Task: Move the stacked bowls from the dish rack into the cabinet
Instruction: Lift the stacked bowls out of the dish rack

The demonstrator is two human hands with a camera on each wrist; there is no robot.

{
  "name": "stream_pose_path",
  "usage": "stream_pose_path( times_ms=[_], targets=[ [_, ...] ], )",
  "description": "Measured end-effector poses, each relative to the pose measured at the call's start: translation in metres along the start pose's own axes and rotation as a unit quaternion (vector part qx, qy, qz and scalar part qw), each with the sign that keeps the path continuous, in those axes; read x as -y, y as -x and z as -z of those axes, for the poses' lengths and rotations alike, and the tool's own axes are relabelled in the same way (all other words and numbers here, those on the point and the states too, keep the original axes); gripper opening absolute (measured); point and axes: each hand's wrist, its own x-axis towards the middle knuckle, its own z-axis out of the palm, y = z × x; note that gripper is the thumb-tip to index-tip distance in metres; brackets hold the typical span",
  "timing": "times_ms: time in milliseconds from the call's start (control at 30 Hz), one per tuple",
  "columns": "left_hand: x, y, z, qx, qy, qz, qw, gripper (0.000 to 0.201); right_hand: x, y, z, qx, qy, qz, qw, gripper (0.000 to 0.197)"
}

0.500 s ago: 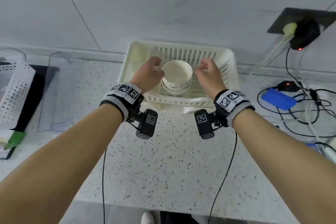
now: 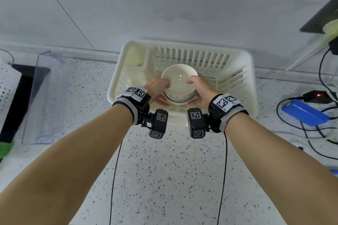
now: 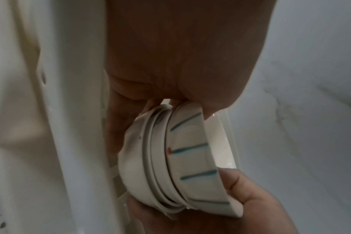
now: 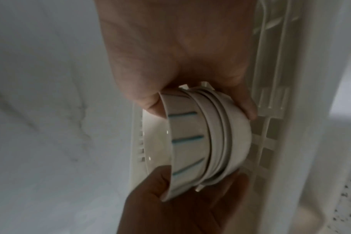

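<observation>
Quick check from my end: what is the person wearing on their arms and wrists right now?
Both forearms are bare, no sleeves. Each wrist carries a grey and black band topped with white plates printed with black square code markers. A black boxy camera unit hangs under each wrist, also bearing square markers, the right one at. A thin black cable trails down from each unit.

Both hands, apart from the stacked bowls [image 2: 179, 80] half a second ago, are now gripping them: left hand [image 2: 158, 90] and right hand [image 2: 200, 91] with thumbs over top rim, fingers beneath.
</observation>
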Motion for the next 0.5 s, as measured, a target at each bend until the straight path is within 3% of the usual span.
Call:
stream_pose_path(
  times_ms=[133,333,500],
  targets=[
    [-0.008,0.009,0.001,-0.016,-0.016,-0.034,0.999,0.060,0.003,0.013,0.000,0.006,-0.061,0.007,0.998,0.061],
    [-0.025,0.059,0.005,-0.049,-0.044,-0.110,0.992,0.053,0.016,0.061,-0.002,-0.008,-0.112,0.076,0.991,0.035],
    [-0.001,0.127,0.012,-0.031,-0.034,-0.156,0.987,0.057,0.002,0.128,-0.018,-0.001,-0.064,0.131,0.989,0.052]
  ],
)
